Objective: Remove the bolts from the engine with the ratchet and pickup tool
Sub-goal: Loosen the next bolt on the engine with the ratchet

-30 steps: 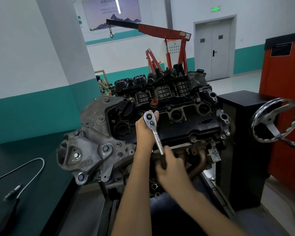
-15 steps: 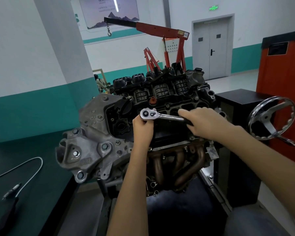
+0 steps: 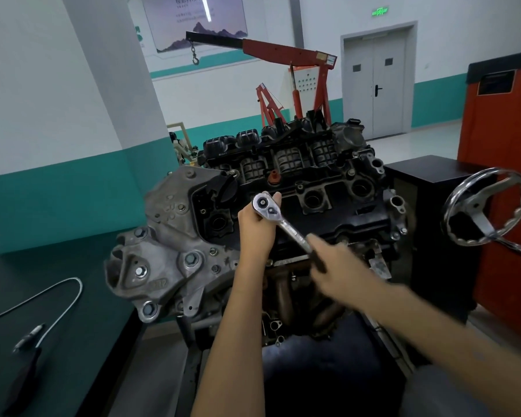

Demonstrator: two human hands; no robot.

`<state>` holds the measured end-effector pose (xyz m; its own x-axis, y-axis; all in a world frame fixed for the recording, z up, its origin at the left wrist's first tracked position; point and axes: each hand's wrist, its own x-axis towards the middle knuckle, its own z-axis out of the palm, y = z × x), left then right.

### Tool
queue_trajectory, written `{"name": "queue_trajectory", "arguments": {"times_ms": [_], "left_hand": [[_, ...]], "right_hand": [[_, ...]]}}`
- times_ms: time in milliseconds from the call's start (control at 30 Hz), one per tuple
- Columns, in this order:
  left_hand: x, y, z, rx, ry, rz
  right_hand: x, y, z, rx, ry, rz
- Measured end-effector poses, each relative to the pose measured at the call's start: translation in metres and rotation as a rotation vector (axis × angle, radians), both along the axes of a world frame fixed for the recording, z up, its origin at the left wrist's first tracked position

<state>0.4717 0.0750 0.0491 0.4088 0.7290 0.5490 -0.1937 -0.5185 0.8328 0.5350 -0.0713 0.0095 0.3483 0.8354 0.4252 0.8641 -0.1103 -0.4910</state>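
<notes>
- The left hand [image 3: 254, 228] wraps the head of the ratchet [image 3: 285, 225]. I judge this steadies the socket so it stays square on a bolt while the handle swings. The bolt itself is hidden under the head.
- The right hand [image 3: 340, 267] is clenched around the dark grip at the far end of the handle, where leverage is greatest. It is motion-blurred, so finger detail is unclear.
- The ratchet sits on the top face of the engine [image 3: 337, 188], over its black cover near the left-hand plug wells, with the handle angled down and to the right toward the person.
- The pickup tool [image 3: 30, 337] lies untouched on the dark counter [image 3: 82, 350] to the left, its flexible shaft looped. It is well apart from the engine, probably parked until a loosened bolt needs lifting out.
- Room to swing: the handle's arc passes over the cover's front edge and above the exhaust manifold [image 3: 283, 296], with open air toward the person.
- On the right, the stand's handwheel [image 3: 487, 206] and the black cabinet [image 3: 427, 188] stand beyond the handle's reach as it lies now.
- The raised ribbed manifold at the back of the engine limits a swing away from the person.
</notes>
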Motion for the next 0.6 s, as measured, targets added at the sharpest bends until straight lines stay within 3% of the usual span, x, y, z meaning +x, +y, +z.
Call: {"name": "queue_trajectory", "arguments": {"times_ms": [100,200,300,467,533,600], "left_hand": [[-0.001,-0.002,-0.003,0.054,-0.014,-0.009],[-0.001,-0.004,-0.003,0.047,-0.062,0.018],[0.000,-0.005,-0.006,0.027,-0.069,0.008],[0.009,-0.005,-0.004,-0.022,-0.034,0.118],[0.009,-0.002,-0.003,0.002,-0.004,0.147],[0.008,0.001,-0.003,0.001,0.023,0.152]], "right_hand": [[0.055,-0.012,0.050,-0.132,-0.436,-0.045],[0.067,-0.005,0.067,-0.143,-0.601,-0.079],[0.042,-0.006,0.027,-0.024,-0.399,-0.134],[-0.048,0.020,-0.028,0.195,0.272,-0.068],[-0.069,0.033,-0.033,0.261,0.384,-0.022],[-0.064,0.029,-0.029,0.222,0.379,-0.006]]}}
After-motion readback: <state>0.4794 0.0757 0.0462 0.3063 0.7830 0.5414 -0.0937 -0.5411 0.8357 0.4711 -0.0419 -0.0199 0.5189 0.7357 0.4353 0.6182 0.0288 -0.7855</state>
